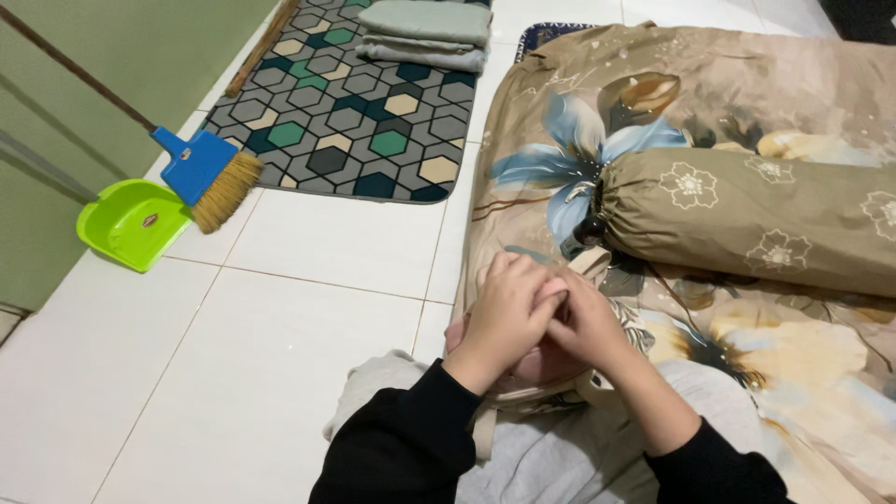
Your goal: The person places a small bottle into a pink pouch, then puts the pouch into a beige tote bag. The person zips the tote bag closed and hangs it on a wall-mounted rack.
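White tile floor (pixel 308 243), patterned mat (pixel 345 103) at 11 o'clock, floral sheet (pixel 747 84) at 2. Left hand (pixel 504 313) and right hand (pixel 583 322) meet at 6 o'clock, fingers curled and pressed together over a pink item (pixel 537 364), mostly hidden. Bolster (pixel 747 215) at 3, broom (pixel 210 177) and dustpan (pixel 126 224) at 9.

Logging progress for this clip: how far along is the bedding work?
Done: bolster sits covered, its end tied, on the floral sheet. In hand: left hand and right hand meet over a pink item in tan fabric. Left: its opening still looks unclosed.
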